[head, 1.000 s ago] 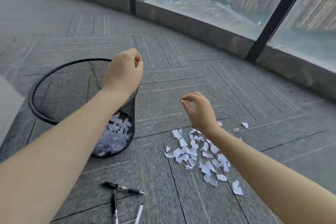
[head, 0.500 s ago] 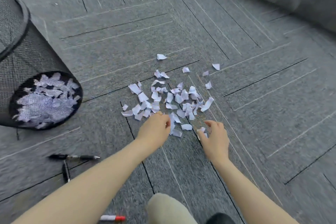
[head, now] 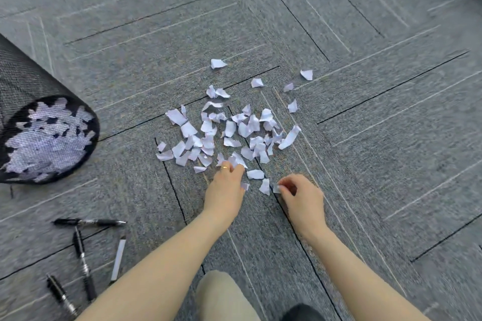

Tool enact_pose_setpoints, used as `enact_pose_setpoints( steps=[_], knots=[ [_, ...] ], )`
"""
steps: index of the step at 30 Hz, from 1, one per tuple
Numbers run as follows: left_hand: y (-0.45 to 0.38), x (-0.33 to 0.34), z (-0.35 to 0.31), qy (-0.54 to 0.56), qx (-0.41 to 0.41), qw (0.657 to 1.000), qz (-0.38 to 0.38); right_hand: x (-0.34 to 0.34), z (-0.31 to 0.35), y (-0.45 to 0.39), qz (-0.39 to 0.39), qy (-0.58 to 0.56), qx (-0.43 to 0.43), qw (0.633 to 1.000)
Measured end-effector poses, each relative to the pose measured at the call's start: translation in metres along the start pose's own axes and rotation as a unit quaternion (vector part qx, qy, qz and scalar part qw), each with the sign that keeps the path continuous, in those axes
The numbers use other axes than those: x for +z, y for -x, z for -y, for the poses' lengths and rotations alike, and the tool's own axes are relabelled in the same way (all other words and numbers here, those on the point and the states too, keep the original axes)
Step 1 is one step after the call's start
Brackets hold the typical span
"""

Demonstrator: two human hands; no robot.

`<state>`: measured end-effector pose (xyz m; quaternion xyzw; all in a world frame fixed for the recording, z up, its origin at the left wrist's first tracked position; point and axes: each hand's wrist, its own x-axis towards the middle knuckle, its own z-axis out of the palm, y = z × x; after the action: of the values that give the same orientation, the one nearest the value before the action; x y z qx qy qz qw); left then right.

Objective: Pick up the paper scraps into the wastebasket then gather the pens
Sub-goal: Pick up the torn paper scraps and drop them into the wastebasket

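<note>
From the head view, both hands are down at the near edge of the paper scraps (head: 229, 133) on the grey carpet (head: 365, 138). The left hand (head: 225, 190) has its fingers curled down over the nearest bits, a ring showing on one finger; it looks to be pinching scraps, though exactly how many sit under the fingers I cannot tell. The right hand (head: 302, 195) is curled too, thumb and fingertips nipping a small scrap at their tips.

Most of the pile lies just beyond both hands, with a few strays farther out past it. The mesh wastebasket (head: 39, 112), already holding white scraps, stands well off to the left of the left hand. The pens (head: 88, 242) lie near that forearm, on its outer side, untouched.

To my eye the better way is to sweep the near scraps together and scoop a handful between both palms, not nip pieces singly. Light bits will flutter loose, so keep the fingers closed until directly over the basket's mouth.
</note>
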<state>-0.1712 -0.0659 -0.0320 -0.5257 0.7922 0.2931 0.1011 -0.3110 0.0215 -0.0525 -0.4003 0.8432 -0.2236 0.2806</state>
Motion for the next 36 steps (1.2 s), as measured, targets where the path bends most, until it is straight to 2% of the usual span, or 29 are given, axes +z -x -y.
enact_pose_setpoints(
  steps=[3,5,8,10,13,18,24,29,32,36],
  knots=[
    [0.001,0.004,-0.001,0.014,0.008,1.000,-0.018,-0.006,0.010,-0.002,0.001,-0.119,0.030,0.992],
    [0.001,0.007,-0.001,0.005,0.017,1.000,-0.011,-0.007,0.019,-0.004,0.038,-0.154,0.021,0.987],
    [0.001,0.008,0.002,0.061,0.004,0.998,0.000,0.002,0.025,-0.007,0.104,-0.067,-0.016,0.992],
    [0.001,0.004,0.005,0.139,-0.018,0.990,0.019,0.010,0.022,-0.010,0.100,0.003,-0.039,0.994],
    [0.002,-0.005,0.011,0.210,-0.055,0.975,0.040,0.016,0.017,-0.007,0.067,0.036,-0.054,0.996],
    [-0.004,-0.024,0.016,0.194,-0.069,0.978,0.033,0.024,0.011,0.006,0.007,0.080,-0.090,0.993],
    [-0.015,-0.040,0.012,0.190,-0.037,0.981,0.019,0.025,0.012,0.003,0.013,0.066,-0.081,0.994],
    [-0.011,-0.039,0.016,0.189,-0.026,0.979,0.071,0.029,0.011,0.008,-0.033,0.079,-0.058,0.995],
    [-0.024,-0.036,0.018,0.158,-0.025,0.984,0.084,0.033,0.012,0.012,-0.034,0.081,-0.058,0.994],
    [-0.040,-0.033,0.024,0.062,0.009,0.996,0.068,0.028,0.010,0.008,0.003,0.050,-0.046,0.998]
  ],
)
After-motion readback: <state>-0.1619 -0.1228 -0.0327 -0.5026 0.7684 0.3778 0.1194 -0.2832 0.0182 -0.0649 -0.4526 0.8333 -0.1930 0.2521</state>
